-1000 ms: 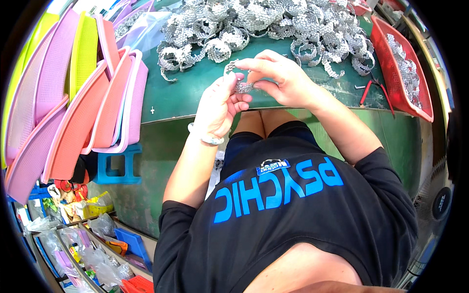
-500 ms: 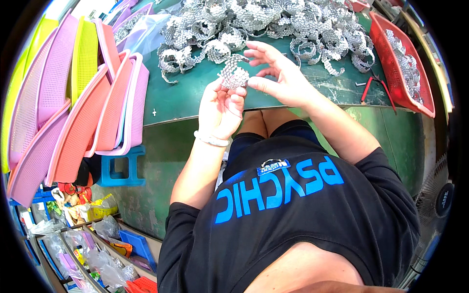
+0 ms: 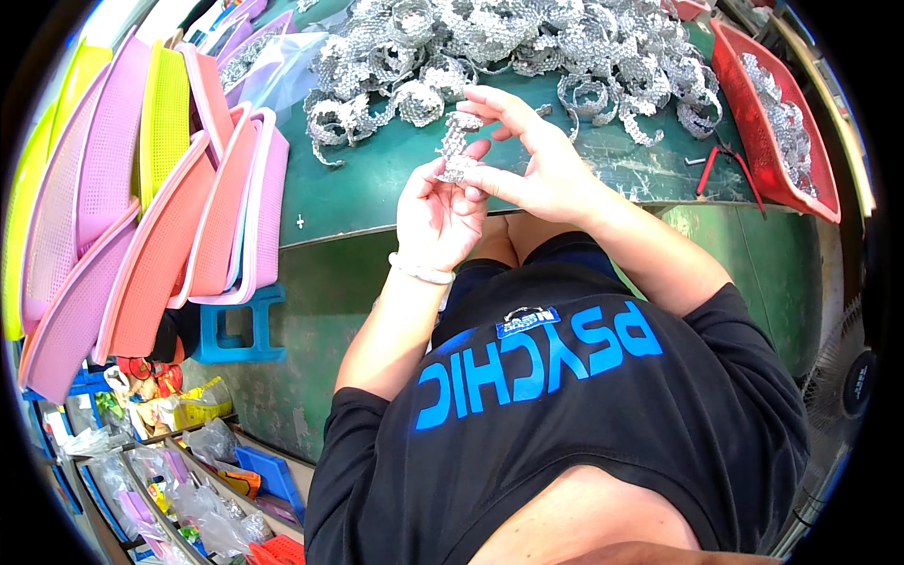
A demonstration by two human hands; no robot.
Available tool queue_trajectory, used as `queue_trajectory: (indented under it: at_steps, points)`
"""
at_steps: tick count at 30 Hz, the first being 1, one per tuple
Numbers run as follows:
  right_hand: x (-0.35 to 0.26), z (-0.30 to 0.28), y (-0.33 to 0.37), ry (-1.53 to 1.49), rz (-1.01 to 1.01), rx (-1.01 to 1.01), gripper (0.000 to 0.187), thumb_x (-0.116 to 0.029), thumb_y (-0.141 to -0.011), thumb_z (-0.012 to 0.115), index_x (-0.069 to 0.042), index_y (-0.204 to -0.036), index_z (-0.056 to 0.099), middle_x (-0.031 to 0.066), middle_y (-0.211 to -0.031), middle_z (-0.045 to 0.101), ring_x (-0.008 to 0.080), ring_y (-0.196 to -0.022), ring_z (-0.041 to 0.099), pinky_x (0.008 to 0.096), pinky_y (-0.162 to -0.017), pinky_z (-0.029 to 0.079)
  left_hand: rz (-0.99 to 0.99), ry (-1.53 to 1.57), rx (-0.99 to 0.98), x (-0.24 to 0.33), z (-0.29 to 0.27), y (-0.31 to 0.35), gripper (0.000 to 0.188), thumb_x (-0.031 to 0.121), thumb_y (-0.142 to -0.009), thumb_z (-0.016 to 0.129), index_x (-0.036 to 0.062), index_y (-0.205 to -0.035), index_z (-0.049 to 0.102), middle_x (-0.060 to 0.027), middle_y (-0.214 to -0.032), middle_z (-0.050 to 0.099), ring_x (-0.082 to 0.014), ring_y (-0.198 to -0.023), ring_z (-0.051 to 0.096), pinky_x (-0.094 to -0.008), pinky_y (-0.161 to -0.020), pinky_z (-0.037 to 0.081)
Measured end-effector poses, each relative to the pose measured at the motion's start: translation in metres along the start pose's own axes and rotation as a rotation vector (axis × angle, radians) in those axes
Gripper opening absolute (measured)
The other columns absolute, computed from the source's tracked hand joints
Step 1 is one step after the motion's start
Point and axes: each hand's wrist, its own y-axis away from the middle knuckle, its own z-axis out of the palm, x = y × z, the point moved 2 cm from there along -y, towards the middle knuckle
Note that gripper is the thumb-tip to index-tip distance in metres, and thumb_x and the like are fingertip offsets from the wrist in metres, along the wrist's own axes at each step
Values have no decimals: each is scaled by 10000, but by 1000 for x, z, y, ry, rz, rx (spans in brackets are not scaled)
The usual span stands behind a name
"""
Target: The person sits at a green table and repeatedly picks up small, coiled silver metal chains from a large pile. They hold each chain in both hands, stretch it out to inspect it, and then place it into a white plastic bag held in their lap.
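Observation:
A short curled strip of silvery metal links [image 3: 455,143] is held up over the near edge of the green table [image 3: 363,202]. My left hand [image 3: 439,215], palm up, pinches its lower end between thumb and fingers. From the right, my right hand [image 3: 548,171] closes around the same strip, thumb at the lower end and fingertips against the upper end. Beyond both hands lies a big heap of similar curled link strips [image 3: 508,38]. A tiny cross-shaped metal piece [image 3: 300,221] rests near the table's left front edge.
Red-handled pliers [image 3: 706,171] lie at the right, beside a red basket [image 3: 821,202] of link strips. Nested pink, purple and yellow-green baskets [image 3: 160,254] crowd the left. Below them are a blue stool [image 3: 247,353] and a divided drawer of bagged items [image 3: 212,490]. A fan [image 3: 852,381] stands at right.
My right hand has come in to the left, its fingers now closing on the strip. My left hand has shifted slightly right, and the strip now stands more upright, an S-like curl.

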Motion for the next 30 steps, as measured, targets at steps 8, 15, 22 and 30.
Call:
queue_trajectory:
  at_steps: [8,15,22,30]
  points:
    - [1,2,2,93,-52,7,677,-109,-723,685,-49,-1320,372,122,-1224,514,209,-1126,503,322,-913,403,-56,-27,-62,-1,-8,-3,430,206,-909,368,-101,-1201,439,-149,-884,624,-194,-644,592,-248,-534,481]
    - [1,0,2,139,-63,-12,703,-60,-714,670,-69,-1340,349,96,-1249,504,183,-1147,483,319,-912,393,-32,-98,3,0,-12,-3,397,232,-931,384,-61,-1188,461,-131,-872,624,-177,-670,606,-249,-533,482]
    - [-2,-3,2,200,-148,-11,716,-56,-688,699,-58,-1324,370,98,-1229,507,204,-1151,482,328,-930,388,50,-279,61,1,-9,0,376,313,-933,409,23,-1161,480,-128,-958,604,-166,-758,597,-242,-559,469]
    - [-8,-6,1,268,-246,-10,717,-33,-654,721,-32,-1295,399,128,-1210,504,236,-1134,489,324,-952,382,165,-515,75,-3,2,9,382,311,-916,460,57,-1201,448,-118,-1065,562,-163,-832,579,-277,-636,484]
